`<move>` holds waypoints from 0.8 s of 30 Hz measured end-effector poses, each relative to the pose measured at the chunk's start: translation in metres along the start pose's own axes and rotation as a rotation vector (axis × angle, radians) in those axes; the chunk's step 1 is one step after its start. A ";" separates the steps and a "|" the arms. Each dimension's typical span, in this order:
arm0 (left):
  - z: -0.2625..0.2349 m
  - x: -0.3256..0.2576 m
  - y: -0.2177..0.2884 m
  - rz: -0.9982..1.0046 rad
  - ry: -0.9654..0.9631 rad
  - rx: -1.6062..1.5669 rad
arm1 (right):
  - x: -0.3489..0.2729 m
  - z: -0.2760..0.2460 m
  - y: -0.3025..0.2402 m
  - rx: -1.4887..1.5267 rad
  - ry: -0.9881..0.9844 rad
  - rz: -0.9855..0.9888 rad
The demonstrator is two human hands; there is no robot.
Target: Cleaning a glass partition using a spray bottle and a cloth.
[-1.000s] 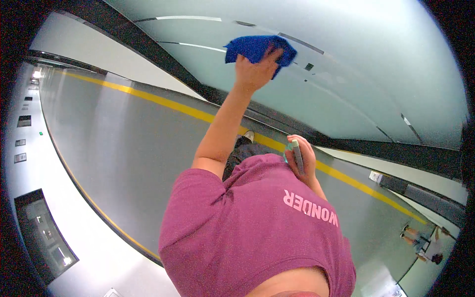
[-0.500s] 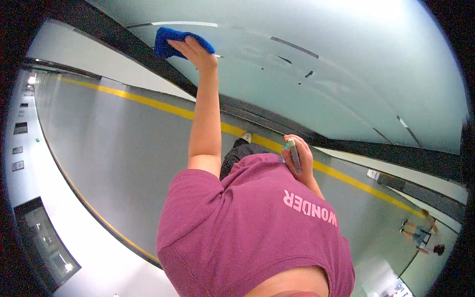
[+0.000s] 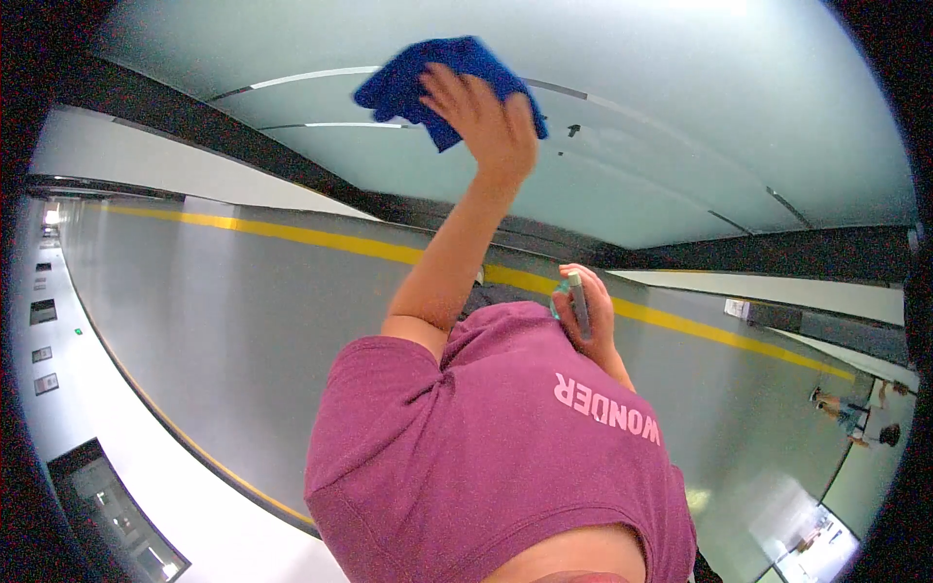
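Note:
My left hand (image 3: 498,126) presses a blue cloth (image 3: 403,85) against a pale green, frosted-looking glass panel (image 3: 680,87), its fingers spread over the cloth. Part of the cloth hangs loose below the fingers. Black and white strips (image 3: 311,77) curve across the panel, and small dark marks (image 3: 573,130) lie just right of the cloth. Close to my chest, my right hand (image 3: 602,313) is closed round a slim grey object with a pale green end (image 3: 580,306). Something teal shows beside that hand; its kind is unclear.
A dark frame (image 3: 243,136) runs along the panel's lower edge. Behind me stretches a grey floor (image 3: 292,301) with a yellow line (image 3: 321,241). A white wall with a dark-framed window (image 3: 117,510) stands at the left. Another person (image 3: 850,416) is far off at the right.
My left hand has moved right along the panel with the blue cloth, which is now more spread out. My right hand keeps its grip near my chest. The view has shifted slightly.

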State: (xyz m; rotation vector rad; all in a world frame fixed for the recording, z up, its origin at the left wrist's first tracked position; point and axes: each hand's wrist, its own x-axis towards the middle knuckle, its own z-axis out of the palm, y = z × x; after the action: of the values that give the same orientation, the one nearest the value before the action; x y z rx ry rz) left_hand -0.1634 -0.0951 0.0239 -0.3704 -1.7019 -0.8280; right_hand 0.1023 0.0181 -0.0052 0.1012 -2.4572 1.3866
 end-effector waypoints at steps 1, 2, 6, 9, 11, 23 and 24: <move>0.001 -0.006 0.014 0.002 0.001 -0.005 | 0.000 0.000 -0.001 -0.016 0.006 -0.015; 0.001 -0.012 0.031 -0.014 -0.136 0.000 | -0.001 -0.001 -0.003 -0.021 0.015 -0.012; 0.005 -0.031 0.070 0.026 -0.426 -0.174 | -0.003 0.001 -0.010 -0.037 0.039 0.026; 0.011 -0.026 0.093 0.167 -0.444 -0.168 | -0.008 0.003 -0.009 -0.036 0.066 0.078; 0.016 -0.021 0.100 0.236 -0.386 -0.184 | -0.009 0.002 -0.013 -0.040 0.085 0.104; 0.073 -0.034 0.166 0.355 -0.390 -0.444 | -0.017 0.025 -0.034 -0.081 0.234 0.279; 0.075 -0.038 0.172 0.360 -0.480 -0.463 | -0.017 0.026 -0.037 -0.030 0.223 0.399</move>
State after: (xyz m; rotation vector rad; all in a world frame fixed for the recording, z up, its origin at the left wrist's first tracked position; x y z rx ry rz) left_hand -0.0973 0.0842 0.0376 -1.2361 -1.7814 -0.9033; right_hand 0.1206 -0.0249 0.0075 -0.5492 -2.3892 1.4181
